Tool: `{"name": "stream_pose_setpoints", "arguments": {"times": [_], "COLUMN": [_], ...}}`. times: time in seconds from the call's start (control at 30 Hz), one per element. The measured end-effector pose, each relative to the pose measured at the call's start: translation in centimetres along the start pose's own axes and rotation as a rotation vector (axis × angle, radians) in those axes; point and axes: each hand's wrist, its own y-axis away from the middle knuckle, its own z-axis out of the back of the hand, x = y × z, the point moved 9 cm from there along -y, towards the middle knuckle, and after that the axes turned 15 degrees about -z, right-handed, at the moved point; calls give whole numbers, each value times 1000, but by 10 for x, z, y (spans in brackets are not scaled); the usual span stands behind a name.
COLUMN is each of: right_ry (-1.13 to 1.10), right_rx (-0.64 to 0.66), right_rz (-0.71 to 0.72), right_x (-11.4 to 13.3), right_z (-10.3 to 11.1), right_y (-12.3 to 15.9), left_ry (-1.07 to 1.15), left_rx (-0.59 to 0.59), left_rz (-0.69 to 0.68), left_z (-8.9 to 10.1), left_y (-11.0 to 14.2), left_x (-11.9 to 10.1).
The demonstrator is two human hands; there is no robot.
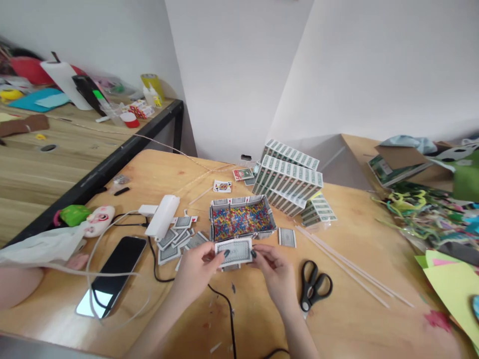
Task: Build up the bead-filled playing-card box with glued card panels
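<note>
Between my two hands is a playing card (239, 249), its patterned grey back toward me. My left hand (200, 264) pinches its left end, thumb on the front. My right hand (275, 269) grips the right end between thumb and fingers. Just behind the card stands an open box built of playing cards (271, 227), with a colourful patterned inside. Loose playing cards (183, 237) lie scattered to the left, partly overlapping. A single card (287, 238) lies face down right of the box. Black-handled scissors (314, 289) rest beside my right forearm.
Stacked card boxes (288, 174) stand behind the card-built box. White sticks (348, 269) lie on the right. At the left are a phone (116, 271), a white power strip (162, 217) and cables. A face-up card (222, 186) lies farther back. Coloured paper (449, 284) is at the right edge.
</note>
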Motion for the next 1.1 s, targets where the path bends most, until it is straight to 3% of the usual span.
{"name": "stream_pose_setpoints", "arguments": {"times": [0.13, 0.2, 0.3, 0.47, 0.63, 0.73, 0.83, 0.93, 1.1], "right_ry": [374, 590, 766, 667, 557, 543, 549, 583, 794], "right_rx": [-281, -338, -316, -224, -175, -170, -159, -245, -517], "right_rz": [-37, -63, -101, -208, -215, -197, -306, -335, -58], "right_x": [1, -6, -29, -64, -64, -59, -64, -58, -17], "right_z": [66, 95, 120, 123, 116, 118, 124, 135, 141], "right_y": [-5, -6, -6, -4, -8, -9, -11, -17, -36], "left_ry": [-45, -47, 8, 105, 134, 29, -230, -508, -726], "left_rx": [-94, -104, -130, -210, -283, -369, -415, -318, -167], "left_rz": [7, 22, 50, 38, 38, 89, 141, 116, 33], "left_z": [25, 34, 45, 55, 67, 84, 105, 112, 102], "left_y": [-2, -2, 0, 3, 4, 7, 11, 8, 2], "left_x": [4, 10, 20, 30, 35, 39, 42, 42, 45]}}
